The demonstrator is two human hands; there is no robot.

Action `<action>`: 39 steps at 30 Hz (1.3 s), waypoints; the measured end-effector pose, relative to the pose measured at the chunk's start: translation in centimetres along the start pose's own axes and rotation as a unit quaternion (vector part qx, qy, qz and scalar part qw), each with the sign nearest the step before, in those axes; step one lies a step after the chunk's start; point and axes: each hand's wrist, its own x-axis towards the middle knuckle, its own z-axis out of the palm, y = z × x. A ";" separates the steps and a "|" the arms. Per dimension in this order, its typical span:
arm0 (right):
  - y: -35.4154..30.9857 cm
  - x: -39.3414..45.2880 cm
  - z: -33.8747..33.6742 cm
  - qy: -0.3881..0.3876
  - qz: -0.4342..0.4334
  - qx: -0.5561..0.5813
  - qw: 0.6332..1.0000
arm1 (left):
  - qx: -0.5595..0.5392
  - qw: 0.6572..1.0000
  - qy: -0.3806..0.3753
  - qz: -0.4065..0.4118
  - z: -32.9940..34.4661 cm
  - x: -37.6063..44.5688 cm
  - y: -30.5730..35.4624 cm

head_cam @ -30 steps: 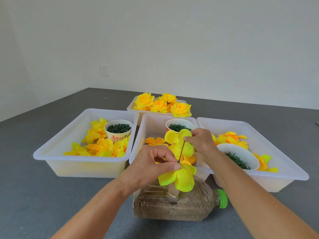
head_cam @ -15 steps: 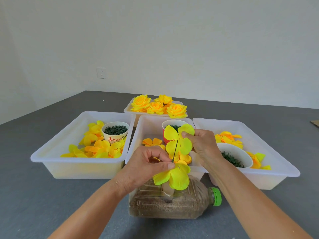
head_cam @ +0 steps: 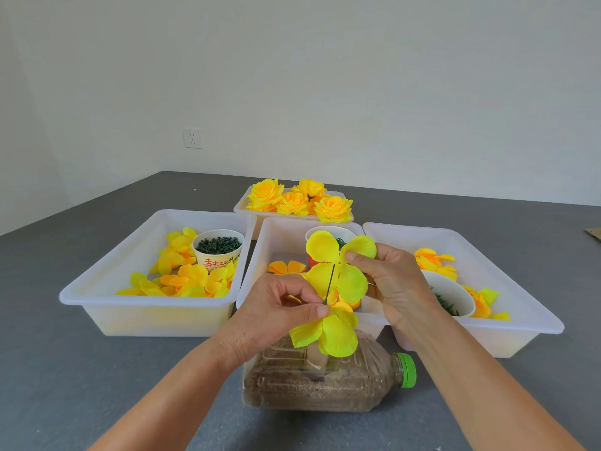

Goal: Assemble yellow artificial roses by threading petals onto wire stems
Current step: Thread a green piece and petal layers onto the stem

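My left hand [head_cam: 279, 307] pinches a thin dark wire stem [head_cam: 330, 281] at its lower end, together with a yellow-green petal layer [head_cam: 331, 333] that hangs below my fingers. My right hand [head_cam: 390, 284] pinches a second yellow four-lobed petal piece [head_cam: 338, 265] near its centre, where the top of the wire meets it. Both hands are in front of the middle white tray [head_cam: 260, 255], above a lying bottle. Finished yellow roses [head_cam: 292, 200] fill the small tray at the back.
A left tray [head_cam: 107, 288] holds loose yellow petals [head_cam: 188, 278] and a paper cup of green pieces [head_cam: 218, 249]. A right tray [head_cam: 520, 307] holds petals and a white bowl [head_cam: 452, 294]. A sand-filled plastic bottle [head_cam: 325, 382] with a green cap lies on the grey floor.
My right hand has raised the upper petal piece along the wire, widening the gap to the lower petal layer. The left hand keeps its pinch. The view shifted slightly.
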 end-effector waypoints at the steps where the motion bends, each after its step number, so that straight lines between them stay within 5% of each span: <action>1: -0.1 -0.3 0.0 -0.004 -0.011 0.004 1.000 | -0.002 1.000 0.001 -0.002 0.0 0.0 0.0; 12: -0.9 -3.4 0.6 0.015 -0.269 -0.078 0.960 | 0.000 1.000 0.001 0.001 0.0 0.1 -0.1; 19: -0.2 -5.2 1.0 0.031 -0.352 -0.122 0.927 | 0.005 1.000 0.001 0.006 0.0 0.1 -0.2; 28: 1.0 -5.1 0.9 0.107 -0.528 -0.289 0.791 | -0.007 1.000 -0.003 0.000 0.0 0.1 -0.3; 34: -0.4 -4.9 1.5 0.074 -0.324 -0.131 0.934 | 0.010 1.000 -0.002 0.004 0.0 0.1 0.0; 39: -0.9 -4.5 1.7 0.051 -0.245 -0.067 0.966 | 0.004 1.000 0.004 -0.002 0.1 0.0 0.0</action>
